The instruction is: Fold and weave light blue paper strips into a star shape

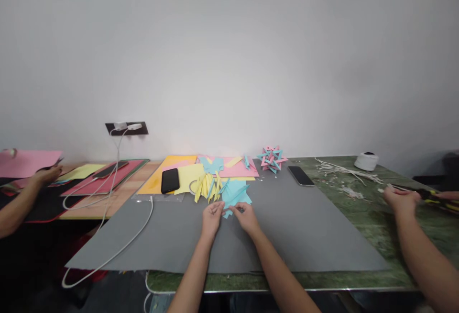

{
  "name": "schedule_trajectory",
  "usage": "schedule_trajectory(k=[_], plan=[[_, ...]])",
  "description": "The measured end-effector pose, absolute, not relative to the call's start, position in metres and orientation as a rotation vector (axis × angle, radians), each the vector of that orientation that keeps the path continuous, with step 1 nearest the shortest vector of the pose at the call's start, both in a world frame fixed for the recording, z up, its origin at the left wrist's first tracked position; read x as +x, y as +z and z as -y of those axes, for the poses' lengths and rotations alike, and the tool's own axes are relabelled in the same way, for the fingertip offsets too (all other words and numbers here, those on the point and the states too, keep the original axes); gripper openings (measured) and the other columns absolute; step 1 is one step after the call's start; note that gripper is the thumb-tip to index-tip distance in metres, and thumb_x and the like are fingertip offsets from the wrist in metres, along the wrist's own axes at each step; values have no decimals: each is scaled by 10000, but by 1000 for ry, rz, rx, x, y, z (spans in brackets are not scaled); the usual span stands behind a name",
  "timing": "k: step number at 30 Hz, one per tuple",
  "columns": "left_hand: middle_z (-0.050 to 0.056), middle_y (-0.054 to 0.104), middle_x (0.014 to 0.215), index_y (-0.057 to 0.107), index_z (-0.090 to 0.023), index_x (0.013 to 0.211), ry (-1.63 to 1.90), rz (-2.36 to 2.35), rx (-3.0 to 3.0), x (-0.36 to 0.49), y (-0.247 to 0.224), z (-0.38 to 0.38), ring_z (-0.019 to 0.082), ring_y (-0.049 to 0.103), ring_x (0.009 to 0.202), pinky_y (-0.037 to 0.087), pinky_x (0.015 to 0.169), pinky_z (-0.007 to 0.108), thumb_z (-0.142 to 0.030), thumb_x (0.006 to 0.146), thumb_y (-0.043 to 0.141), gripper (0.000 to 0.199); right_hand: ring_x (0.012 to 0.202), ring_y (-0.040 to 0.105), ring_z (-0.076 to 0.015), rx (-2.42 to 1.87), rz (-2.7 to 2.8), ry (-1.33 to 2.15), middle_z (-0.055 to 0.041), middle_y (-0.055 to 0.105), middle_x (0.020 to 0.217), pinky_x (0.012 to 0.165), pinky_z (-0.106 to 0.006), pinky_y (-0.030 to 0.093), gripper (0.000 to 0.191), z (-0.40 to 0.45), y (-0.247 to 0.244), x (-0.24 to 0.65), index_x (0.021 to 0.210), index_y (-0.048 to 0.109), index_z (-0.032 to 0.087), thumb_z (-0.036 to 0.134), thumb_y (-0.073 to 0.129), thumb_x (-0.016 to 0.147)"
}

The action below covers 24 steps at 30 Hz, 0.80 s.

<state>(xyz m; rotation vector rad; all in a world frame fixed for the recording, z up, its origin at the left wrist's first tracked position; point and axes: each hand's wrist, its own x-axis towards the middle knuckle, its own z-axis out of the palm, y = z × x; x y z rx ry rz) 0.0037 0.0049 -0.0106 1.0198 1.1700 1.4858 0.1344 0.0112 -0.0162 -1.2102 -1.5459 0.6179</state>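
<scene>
Low in the centre of the frame, the person's left hand and right hand meet over a large grey mat spread on the green marbled table. Both hands have their fingers curled together, pinching the near edge of a light blue cut paper piece, which lies on the mat just above and between them, touching the fingertips. Just left of the blue paper sits a bundle of narrow yellow paper strips. Further up the frame lie a yellow paper sheet, a black phone on an orange sheet, and a pink sheet. A woven pink-and-blue paper star model stands right of centre, near a second dark phone. A white cable loops across the left side of the mat. At the far left edge another person's hand rests on coloured sheets; at the far right edge a third person's hand grips a dark tool.
</scene>
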Motion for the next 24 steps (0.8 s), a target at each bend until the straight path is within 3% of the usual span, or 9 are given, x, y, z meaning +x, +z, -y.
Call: schedule_trajectory(k=[9,14,20,24], plan=[[94,670,727,592,-104,844,1419,-1127,1077,5,-5,-3,199,624,676,474,604,265,-365,545,652,402,540,476,-131,-1218,1462,538,8,526,477,582,-225,349,368,-14,-21,135,468,554,170,483,486,649],[90,667,626,560,-119,647,1327,-1140,1168,7,-10,-3,195,627,609,454,508,228,-365,535,655,286,535,469,-129,-1244,1460,445,13,515,476,609,-237,340,362,-13,-19,133,483,537,173,483,475,661],[83,669,639,536,-131,640,1330,-1124,1151,5,-12,-4,198,629,631,441,487,215,-372,569,627,267,523,446,-113,-1313,1352,208,14,515,554,632,-248,327,259,-3,-11,131,707,589,165,396,476,683],[69,667,633,550,-131,654,1336,-1111,1154,5,-12,-4,194,628,635,436,478,208,-358,567,631,256,516,455,-113,-1260,1570,203,39,495,486,638,-241,318,277,1,-9,128,890,599,184,307,487,669]])
